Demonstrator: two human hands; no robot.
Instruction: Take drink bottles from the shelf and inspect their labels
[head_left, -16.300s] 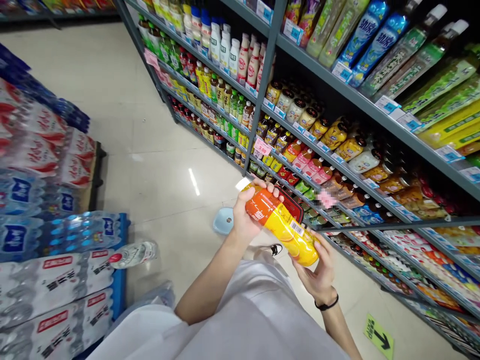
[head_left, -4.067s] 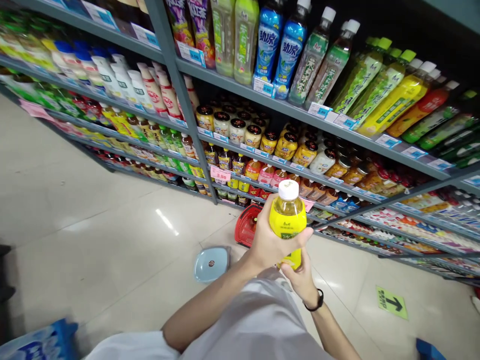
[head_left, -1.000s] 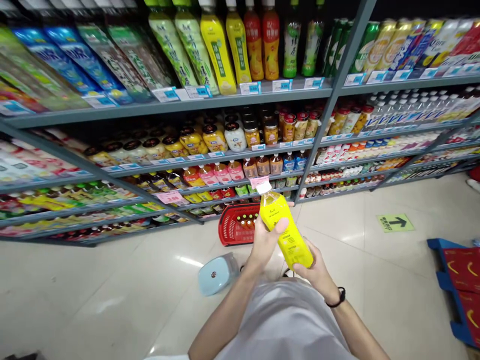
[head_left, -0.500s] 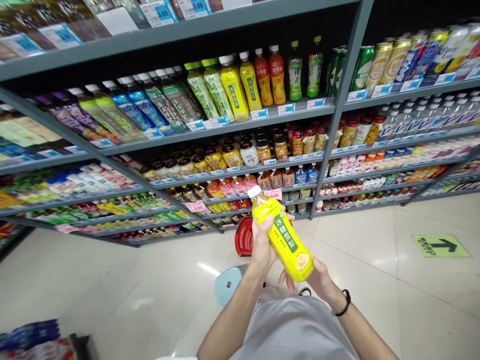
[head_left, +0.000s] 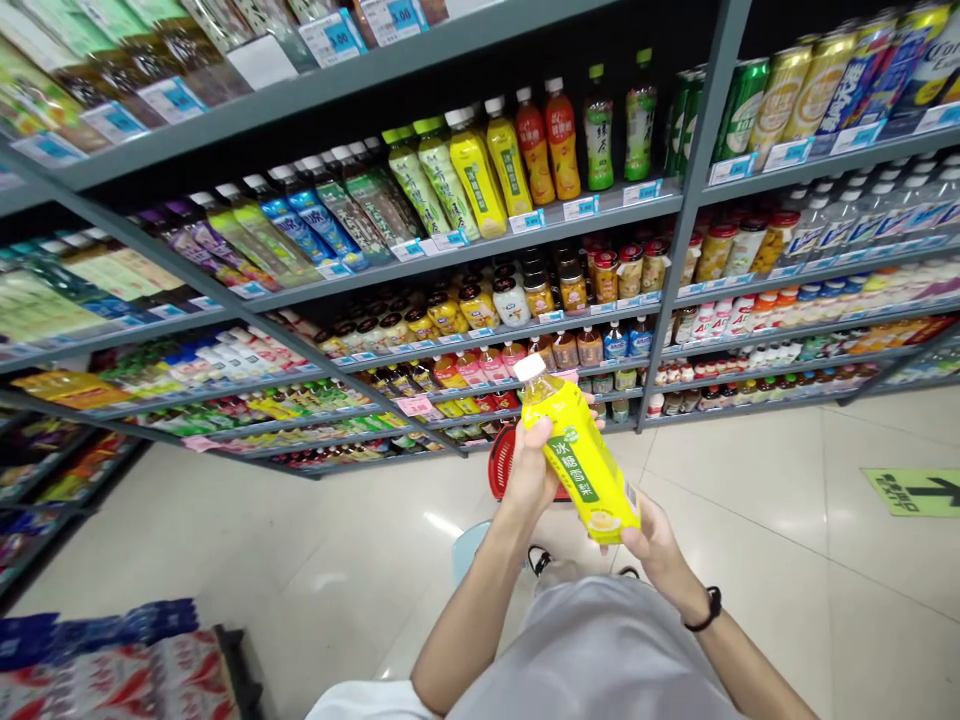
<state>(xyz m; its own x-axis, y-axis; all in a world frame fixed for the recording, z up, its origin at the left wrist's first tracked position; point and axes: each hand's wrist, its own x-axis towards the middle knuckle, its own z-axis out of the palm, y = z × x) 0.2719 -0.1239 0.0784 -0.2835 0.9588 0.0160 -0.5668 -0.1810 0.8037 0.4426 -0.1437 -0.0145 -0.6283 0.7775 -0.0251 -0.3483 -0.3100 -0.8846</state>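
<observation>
A yellow drink bottle (head_left: 581, 460) with a white cap and a green label panel is held tilted in front of my body, its cap toward the shelves. My left hand (head_left: 531, 475) is wrapped round the upper part, thumb across the front. Around the base, my right hand (head_left: 660, 550) grips the bottle's lower end, with some fingers hidden behind it. Two similar yellow bottles (head_left: 478, 175) stand on the shelf ahead, beside orange-red bottles (head_left: 561, 140).
Grey shelving (head_left: 480, 265) full of bottles, jars and cans spans the view. Behind my hands, a red basket (head_left: 501, 465) is on the floor, near a light-blue object (head_left: 466, 550). Stacked packages (head_left: 142, 670) stand at lower left. A green arrow sign (head_left: 915, 492) marks the floor at right.
My view has shifted left, showing more of the stacked packages. The bottle has turned slightly in my hands, and my right hand's fingers have closed more around its base.
</observation>
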